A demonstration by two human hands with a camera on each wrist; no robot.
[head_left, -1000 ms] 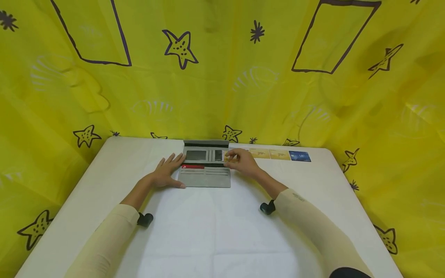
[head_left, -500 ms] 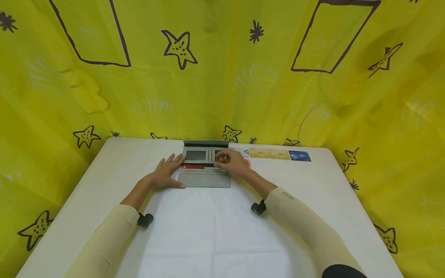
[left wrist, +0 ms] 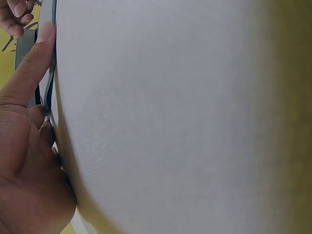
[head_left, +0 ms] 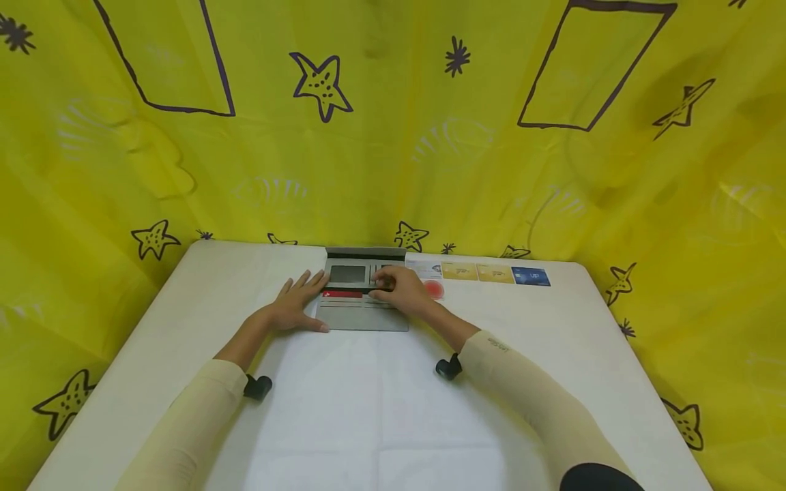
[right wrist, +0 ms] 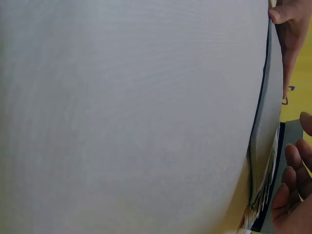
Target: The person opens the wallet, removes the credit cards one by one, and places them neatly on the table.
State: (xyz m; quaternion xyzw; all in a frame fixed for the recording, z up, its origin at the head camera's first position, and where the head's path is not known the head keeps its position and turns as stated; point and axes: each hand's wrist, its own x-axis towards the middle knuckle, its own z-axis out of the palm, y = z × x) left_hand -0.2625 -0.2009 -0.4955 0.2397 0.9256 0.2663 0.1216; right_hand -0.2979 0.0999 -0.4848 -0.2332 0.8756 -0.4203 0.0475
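White cloth covered the table (head_left: 381, 423), with yellow star-printed sheeting (head_left: 393, 136) hung behind, and the open grey wallet (head_left: 362, 300) lay at the far edge beside a row of cards (head_left: 485, 273). My left hand (head_left: 295, 310) rested flat, fingers straight, on the wallet's left edge; my right hand (head_left: 399, 292) curled over its card slots, though I couldn't tell whether that grip pinched anything. Since a second before, my right hand had slid leftward, uncovering a red spot (head_left: 434, 290).
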